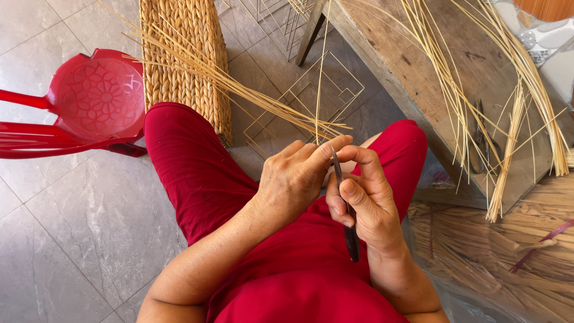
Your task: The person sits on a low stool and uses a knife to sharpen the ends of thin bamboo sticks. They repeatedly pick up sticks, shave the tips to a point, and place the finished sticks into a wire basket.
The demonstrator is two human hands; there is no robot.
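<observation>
1. Fingers of the left hand (296, 179) were pressed together, pinching the near ends of a bundle of thin pale-yellow straw stalks (239, 90) between thumb and forefinger, just above the lap.
2. Stalks ran with their long axis away from that pinch, up and to the left, fanning out over a woven natural-fibre mat (185, 60) that lay on the grey tiled floor (89, 227).
3. Right hand (365, 200) sat just beside the left, almost touching it, its fingers curled tight around a slim dark-handled metal knife (347, 221).
4. Knife stood nearly upright in the grip, handle end low toward the red-clothed lap, blade tip rising to meet the pinched stalk ends; whether the edge touched the straw could not be told.
5. Left hand was therefore the nearer one to the stalks, holding them; the right reached them only through the blade.
6. More loose straw (514, 90) and a pair of dark scissors (481, 143) lay on the wooden worktop (406, 66) to the right, well apart from both hands, and a red plastic chair (95, 101) stood to the left.
</observation>
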